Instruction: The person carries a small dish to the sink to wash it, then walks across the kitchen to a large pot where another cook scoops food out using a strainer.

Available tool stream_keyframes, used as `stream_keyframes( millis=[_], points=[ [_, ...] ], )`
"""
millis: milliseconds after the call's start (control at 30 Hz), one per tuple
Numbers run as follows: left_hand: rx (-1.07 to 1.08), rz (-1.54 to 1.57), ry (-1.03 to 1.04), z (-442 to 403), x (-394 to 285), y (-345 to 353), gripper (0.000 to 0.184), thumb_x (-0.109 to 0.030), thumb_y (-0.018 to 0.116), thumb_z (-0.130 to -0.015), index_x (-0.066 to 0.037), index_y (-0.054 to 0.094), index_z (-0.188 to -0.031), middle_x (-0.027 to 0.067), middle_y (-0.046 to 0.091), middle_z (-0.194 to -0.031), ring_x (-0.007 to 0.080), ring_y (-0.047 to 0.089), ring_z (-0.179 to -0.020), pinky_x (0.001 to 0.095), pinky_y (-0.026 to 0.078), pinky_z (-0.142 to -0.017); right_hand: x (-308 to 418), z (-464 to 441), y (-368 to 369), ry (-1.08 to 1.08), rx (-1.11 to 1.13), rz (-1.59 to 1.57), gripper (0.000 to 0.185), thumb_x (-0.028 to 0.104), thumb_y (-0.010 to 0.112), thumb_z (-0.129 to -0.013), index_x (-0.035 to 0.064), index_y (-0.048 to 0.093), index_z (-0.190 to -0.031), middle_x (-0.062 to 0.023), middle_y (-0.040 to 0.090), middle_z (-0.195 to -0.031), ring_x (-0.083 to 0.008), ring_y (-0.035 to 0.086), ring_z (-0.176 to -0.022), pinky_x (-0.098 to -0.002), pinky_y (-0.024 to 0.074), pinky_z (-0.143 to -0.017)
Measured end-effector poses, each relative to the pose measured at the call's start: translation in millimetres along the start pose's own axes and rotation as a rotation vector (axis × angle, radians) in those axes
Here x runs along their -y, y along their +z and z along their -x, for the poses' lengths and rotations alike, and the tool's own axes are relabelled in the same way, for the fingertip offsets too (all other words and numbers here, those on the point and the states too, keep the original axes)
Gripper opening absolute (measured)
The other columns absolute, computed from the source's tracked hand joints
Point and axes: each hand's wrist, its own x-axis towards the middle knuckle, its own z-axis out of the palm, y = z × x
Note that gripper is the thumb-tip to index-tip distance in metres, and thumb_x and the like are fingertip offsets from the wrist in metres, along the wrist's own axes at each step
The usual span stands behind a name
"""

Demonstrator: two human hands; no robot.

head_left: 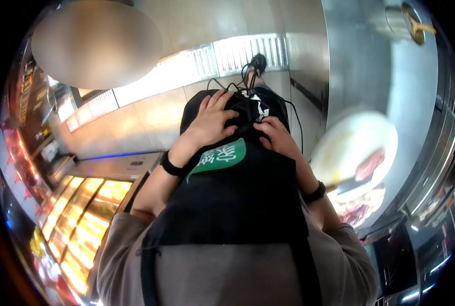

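My left hand [214, 120] lies on the front of the black apron [237, 199] that I wear, its fingers spread over the cloth. My right hand [278, 136] is at the apron's other side, fingers bent and closed against the fabric. Just beyond its fingertips a white patch [261, 108] shows on the dark cloth; I cannot make out what it is. Below my left hand sits a green leaf-shaped print [222, 158] with white characters. Thin black cords [231, 85] loop at the far edge of the apron. Each wrist wears a black band.
To my right, a metal counter [351, 76] carries a round white board [357, 127] with a piece of meat [370, 164] and a knife [346, 185]. More meat [357, 209] lies nearer. A metal pot [398, 20] stands far right. A lit glowing unit [84, 219] is at left.
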Motion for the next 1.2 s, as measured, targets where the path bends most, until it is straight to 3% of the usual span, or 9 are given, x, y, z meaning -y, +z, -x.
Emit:
stream_keyframes(
  millis=[200,267,400,700,833,900,1200],
  points=[
    [-0.025,0.089,-0.004,-80.4,34.8,-99.4,0.047,-0.028,0.070,-0.077,-0.014,0.060,-0.121,0.0170,0.025,-0.149,0.0351,0.017,-0.140,0.0517,0.015,-0.112,8.7,-130.2,-71.2,0.017,0.094,-0.034,0.037,0.004,0.067,-0.069,0.0053,0.060,-0.105,-0.0145,0.050,-0.107,-0.0325,0.054,-0.097,-0.0371,0.0462,-0.086],
    [-0.077,0.087,-0.031,-101.0,38.0,-132.5,0.041,-0.023,0.071,-0.076,-0.009,0.063,-0.114,0.0170,0.027,-0.148,0.0362,0.019,-0.139,0.0532,0.019,-0.111,8.2,-165.1,-93.3,0.014,0.117,-0.065,0.036,0.003,0.067,-0.070,0.0049,0.059,-0.105,-0.0145,0.050,-0.107,-0.0323,0.054,-0.097,-0.0369,0.0464,-0.085],
    [-0.049,0.039,-0.105,-147.7,44.3,-179.9,0.036,-0.027,0.068,-0.080,-0.002,0.065,-0.106,0.0192,0.029,-0.147,0.0368,0.018,-0.139,0.0535,0.017,-0.111,-2.0,-225.8,-134.2,0.047,0.087,-0.069,0.035,0.002,0.067,-0.070,0.0049,0.059,-0.104,-0.0146,0.050,-0.108,-0.0318,0.055,-0.098,-0.0359,0.0476,-0.084],
    [0.003,0.125,0.038,-245.8,161.5,-340.1,0.030,-0.029,0.057,-0.087,-0.011,0.068,-0.109,0.0162,0.022,-0.151,0.0382,0.010,-0.141,0.0591,0.013,-0.109,68.5,-436.0,-192.8,0.285,0.089,-0.014,0.029,-0.001,0.064,-0.073,0.0041,0.057,-0.101,-0.0163,0.050,-0.110,-0.0346,0.055,-0.101,-0.0383,0.0479,-0.084],
    [0.176,0.047,0.089,-287.3,190.7,-411.1,0.029,-0.027,0.056,-0.088,-0.011,0.068,-0.109,0.0153,0.017,-0.152,0.0379,0.005,-0.141,0.0599,0.011,-0.109,89.9,-503.3,-214.5,0.338,0.033,0.054,0.031,-0.004,0.064,-0.074,0.0038,0.057,-0.103,-0.0148,0.051,-0.108,-0.0326,0.056,-0.100,-0.0347,0.0470,-0.085],
    [0.185,0.047,0.104,-304.1,203.3,-446.2,0.028,-0.026,0.055,-0.089,-0.011,0.067,-0.109,0.0154,0.017,-0.152,0.0385,0.005,-0.141,0.0614,0.011,-0.109,101.9,-537.8,-230.4,0.248,-0.012,0.010,0.031,-0.003,0.062,-0.074,0.0037,0.055,-0.103,-0.0181,0.050,-0.106,-0.0367,0.055,-0.098,-0.0388,0.0472,-0.084],
    [0.247,-0.007,0.061,-452.0,244.8,-589.9,0.025,-0.023,0.056,-0.087,-0.009,0.068,-0.104,0.0164,0.015,-0.153,0.0396,0.004,-0.142,0.0662,0.011,-0.106,72.7,-712.5,-330.1,0.124,-0.124,-0.056,0.032,-0.003,0.066,-0.074,0.0039,0.056,-0.104,-0.0143,0.049,-0.103,-0.0329,0.055,-0.097,-0.0354,0.0469,-0.081]
  ],
)
